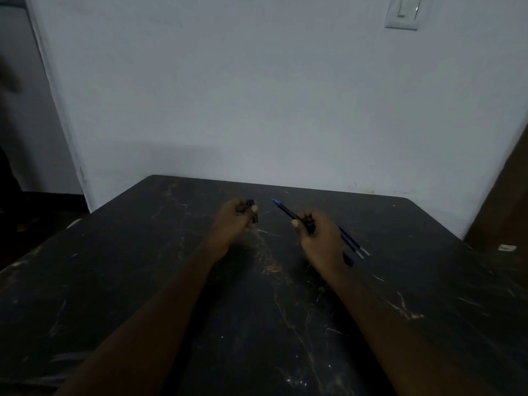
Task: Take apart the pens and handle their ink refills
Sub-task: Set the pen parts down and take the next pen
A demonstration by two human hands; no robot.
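Note:
My right hand (pixel 317 235) grips a dark pen (pixel 285 211) whose blue tip points up and to the left, above the black table. My left hand (pixel 235 218) is curled round a small dark pen cap (pixel 251 202), held apart from the pen's tip. Two thin blue ink refills (pixel 353 244) lie side by side on the table just right of my right hand, partly hidden behind it. The scene is dim, so fine detail of the parts is hard to make out.
The black marbled table (pixel 257 310) stands against a white wall (pixel 257 95). A light switch plate (pixel 404 12) is on the wall at the upper right. A small white object (pixel 507 247) lies beyond the table's right edge.

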